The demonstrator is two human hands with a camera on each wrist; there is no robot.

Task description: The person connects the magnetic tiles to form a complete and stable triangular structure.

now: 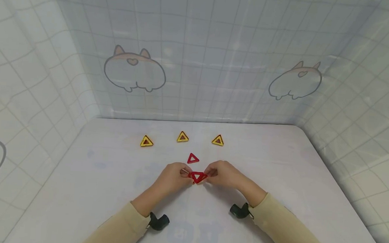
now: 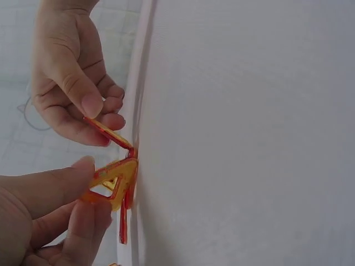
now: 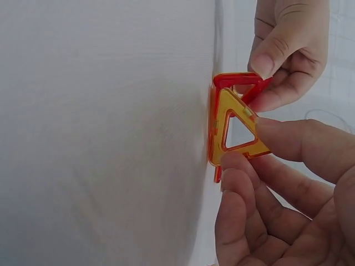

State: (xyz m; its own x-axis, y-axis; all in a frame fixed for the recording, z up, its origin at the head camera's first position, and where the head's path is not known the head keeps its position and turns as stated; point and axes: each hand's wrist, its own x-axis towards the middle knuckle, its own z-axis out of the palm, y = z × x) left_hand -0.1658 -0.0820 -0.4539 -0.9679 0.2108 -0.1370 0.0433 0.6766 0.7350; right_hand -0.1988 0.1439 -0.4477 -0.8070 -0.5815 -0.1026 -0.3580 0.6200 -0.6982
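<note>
Triangular magnetic tiles with open centres meet in a small red cluster [image 1: 202, 178] on the white table, between the two hands. My left hand [image 1: 175, 176] pinches one tile, an orange-yellow triangle [image 2: 130, 174], by thumb and fingers, tilted up from the table. On the other side my right hand [image 1: 225, 174] pinches a second tilted triangle [image 3: 221, 119] at its outer edge. Their inner edges meet red tile parts near the table surface; exactly how they join is partly hidden. One loose red triangle [image 1: 193, 161] lies flat just behind the cluster.
Farther back lie three yellow triangles, on the left [image 1: 146, 145], middle [image 1: 182, 140] and right [image 1: 218, 143]. Behind the table [image 1: 113, 157] rises a grid-patterned curtain wall [image 1: 210, 63], with similar walls at both sides. Dark wrist cameras sit at both sleeves.
</note>
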